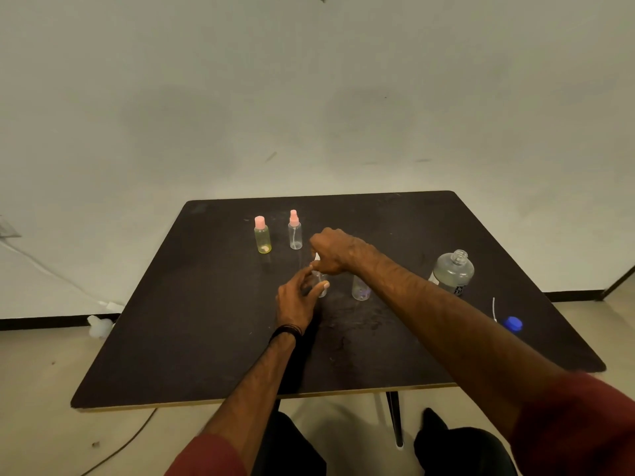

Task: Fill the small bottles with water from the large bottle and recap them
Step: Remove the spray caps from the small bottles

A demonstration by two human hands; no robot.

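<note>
On the dark table (206,338), my left hand (297,298) holds a small clear bottle (322,283) upright near the middle. My right hand (331,250) is right above it, its fingers pinching a white cap at the bottle's neck. A second small clear bottle (360,288) stands just to the right, partly behind my right forearm. The large bottle (453,273) stands uncapped at the right with water in it. Its blue cap (513,323) lies near the right edge, beside a thin white tube (494,309).
Two small bottles stand further back: a yellow bottle with a pink cap (263,235) and a clear spray bottle with a pink top (294,231). A white cable and plug (99,326) lie on the floor to the left. The wall rises behind the table.
</note>
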